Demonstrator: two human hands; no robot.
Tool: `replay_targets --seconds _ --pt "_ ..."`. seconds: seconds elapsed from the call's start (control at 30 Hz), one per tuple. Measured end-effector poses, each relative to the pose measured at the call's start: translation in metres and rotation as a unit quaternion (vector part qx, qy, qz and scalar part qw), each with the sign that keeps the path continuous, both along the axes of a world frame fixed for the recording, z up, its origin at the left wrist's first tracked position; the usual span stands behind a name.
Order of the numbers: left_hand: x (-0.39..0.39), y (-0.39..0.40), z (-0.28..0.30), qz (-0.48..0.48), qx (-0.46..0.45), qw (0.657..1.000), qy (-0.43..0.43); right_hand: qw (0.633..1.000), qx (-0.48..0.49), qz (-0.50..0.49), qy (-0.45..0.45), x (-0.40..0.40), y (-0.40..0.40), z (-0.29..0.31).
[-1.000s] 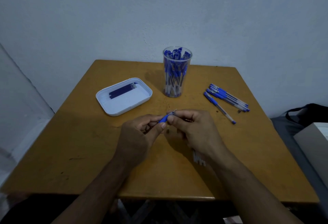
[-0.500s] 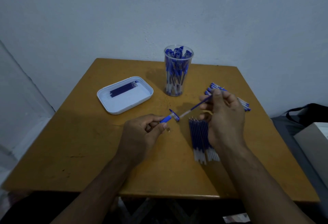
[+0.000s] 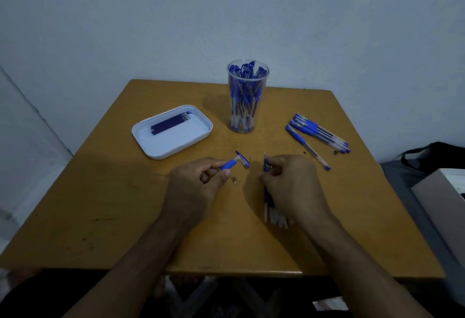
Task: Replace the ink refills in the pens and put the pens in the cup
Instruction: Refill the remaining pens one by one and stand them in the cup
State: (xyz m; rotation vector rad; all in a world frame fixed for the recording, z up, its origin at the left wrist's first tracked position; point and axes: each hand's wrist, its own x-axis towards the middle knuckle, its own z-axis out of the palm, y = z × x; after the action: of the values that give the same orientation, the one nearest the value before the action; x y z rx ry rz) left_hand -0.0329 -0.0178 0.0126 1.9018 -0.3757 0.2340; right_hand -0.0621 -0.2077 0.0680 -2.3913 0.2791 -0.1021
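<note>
left hand (image 3: pixel 195 186): bare, no glove, no ring or watch seen
right hand (image 3: pixel 293 184): bare, no glove, nothing on wrist
forearms: both bare up to frame bottom, no sleeve showing
rest of body: too dark to tell

**Wooden table, here's what's sitting on it**

It's a square-ish table (image 3: pixel 113 204) with an orange-brown wooden top, a bit scuffed and speckled with dark marks. Back middle there's a clear plastic cup (image 3: pixel 247 116) standing upright, stuffed with blue pens. To its left sits a white tray (image 3: pixel 173 146) with a few dark refills lying in it. Over on the right is a loose bunch of blue pens (image 3: pixel 318 132) lying flat. Near the middle there's a tiny metal pen tip (image 3: pixel 234 179), and just right of that a row of refills (image 3: pixel 275 214) partly hidden.
</note>
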Motion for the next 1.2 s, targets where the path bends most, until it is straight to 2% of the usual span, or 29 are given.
replay_targets --seconds 0.17,0.4,0.93,1.2 --pt "0.0 0.0 0.0 -0.003 0.003 1.0 -0.009 0.997 -0.078 -0.002 -0.019 -0.001 0.016 -0.009" --pt "0.002 0.001 -0.001 -0.008 -0.015 1.0 0.005 0.996 -0.083 0.0 -0.024 0.005 -0.008 0.0" --pt "0.003 0.002 -0.005 -0.001 0.021 1.0 -0.022 0.992 -0.121 -0.019 0.015 0.001 -0.017 -0.006" --pt "0.004 0.004 -0.008 0.002 0.02 1.0 -0.013 0.992 -0.128 -0.012 -0.01 -0.003 -0.019 -0.015"
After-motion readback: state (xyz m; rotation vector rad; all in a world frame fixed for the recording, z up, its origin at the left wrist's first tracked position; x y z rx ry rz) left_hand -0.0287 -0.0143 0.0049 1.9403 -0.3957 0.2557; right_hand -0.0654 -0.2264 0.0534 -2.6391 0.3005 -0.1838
